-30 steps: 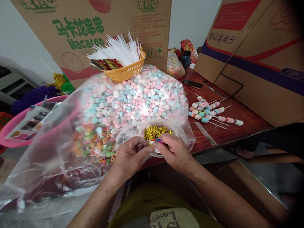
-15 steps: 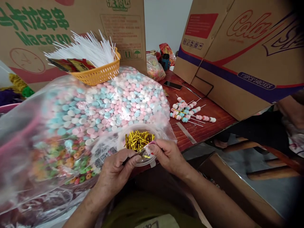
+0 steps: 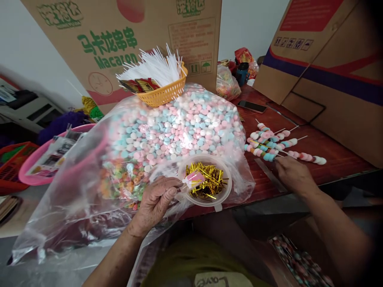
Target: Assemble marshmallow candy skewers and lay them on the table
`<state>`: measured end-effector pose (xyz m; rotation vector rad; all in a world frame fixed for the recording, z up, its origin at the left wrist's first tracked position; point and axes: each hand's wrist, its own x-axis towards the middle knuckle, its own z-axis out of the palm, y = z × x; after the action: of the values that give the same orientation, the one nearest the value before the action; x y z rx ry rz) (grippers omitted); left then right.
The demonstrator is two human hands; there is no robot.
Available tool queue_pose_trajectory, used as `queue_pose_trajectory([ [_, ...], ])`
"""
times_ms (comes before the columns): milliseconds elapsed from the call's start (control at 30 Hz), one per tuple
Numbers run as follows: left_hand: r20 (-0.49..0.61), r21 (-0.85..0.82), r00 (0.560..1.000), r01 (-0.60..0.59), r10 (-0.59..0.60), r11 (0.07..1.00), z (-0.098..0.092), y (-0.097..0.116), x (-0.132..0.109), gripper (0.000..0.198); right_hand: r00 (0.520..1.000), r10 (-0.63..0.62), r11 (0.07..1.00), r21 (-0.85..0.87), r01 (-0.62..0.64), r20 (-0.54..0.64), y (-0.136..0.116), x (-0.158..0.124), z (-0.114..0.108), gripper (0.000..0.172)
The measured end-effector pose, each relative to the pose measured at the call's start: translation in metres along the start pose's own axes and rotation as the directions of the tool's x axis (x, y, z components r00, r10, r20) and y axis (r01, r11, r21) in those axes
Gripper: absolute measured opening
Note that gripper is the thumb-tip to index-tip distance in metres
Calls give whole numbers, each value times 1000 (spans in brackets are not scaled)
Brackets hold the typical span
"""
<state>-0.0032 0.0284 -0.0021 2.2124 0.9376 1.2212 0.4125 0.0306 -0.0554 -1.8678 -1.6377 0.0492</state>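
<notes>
My left hand [image 3: 157,203] pinches a small clear plastic bag [image 3: 194,179] with a pink print. The bag is held over a round plastic tub [image 3: 227,193] of gold twist ties [image 3: 209,187]. Away to the right, my right hand [image 3: 291,173] is at the near edge of a pile of candy skewers [image 3: 266,143], white sticks threaded with pink, blue and white marshmallows. Its fingers are closed around a stick's end, partly hidden by the hand. A gold tie lies across the pile.
A big clear bag of marshmallows [image 3: 185,123] and ring candies [image 3: 128,179] covers the table's left. On it stands a yellow basket [image 3: 164,93] of white sticks. Cardboard boxes [image 3: 191,36] rise behind; a phone [image 3: 251,106] lies at the back. A low box [image 3: 299,255] holds packed skewers.
My right hand has let go of the small bag and moved right to the skewers. The left hand still holds the bag. The view has turned left.
</notes>
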Motion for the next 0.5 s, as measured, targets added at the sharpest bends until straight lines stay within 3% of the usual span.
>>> queue_pose_trajectory([
  [67, 21, 18, 999, -34, 34, 999, -4, 2, 3, 16, 997, -68, 996, 49, 70, -34, -19, -11, -14, 19],
  [133, 43, 37, 997, -72, 70, 997, -6, 5, 6, 17, 967, -220, 971, 67, 230, -125, -47, -21, -31, 25],
  [233, 53, 71, 994, -94, 91, 993, -9, 9, 8, 18, 821, -554, 831, -51, 553, -138, -93, -31, -51, 22],
  [300, 46, 80, 994, -102, 99, 991, -11, 10, 7, 19, 716, -694, 717, -170, 677, -73, -114, -33, -58, 29],
  [400, 84, 115, 987, -147, 138, 982, -16, 9, 6, 17, 610, -793, 586, -265, 766, 10, -129, -33, -63, 31],
  [500, 154, 202, 970, -218, 189, 955, -21, 5, 6, 15, 564, -824, 537, -245, 807, 55, -133, -33, -63, 28],
])
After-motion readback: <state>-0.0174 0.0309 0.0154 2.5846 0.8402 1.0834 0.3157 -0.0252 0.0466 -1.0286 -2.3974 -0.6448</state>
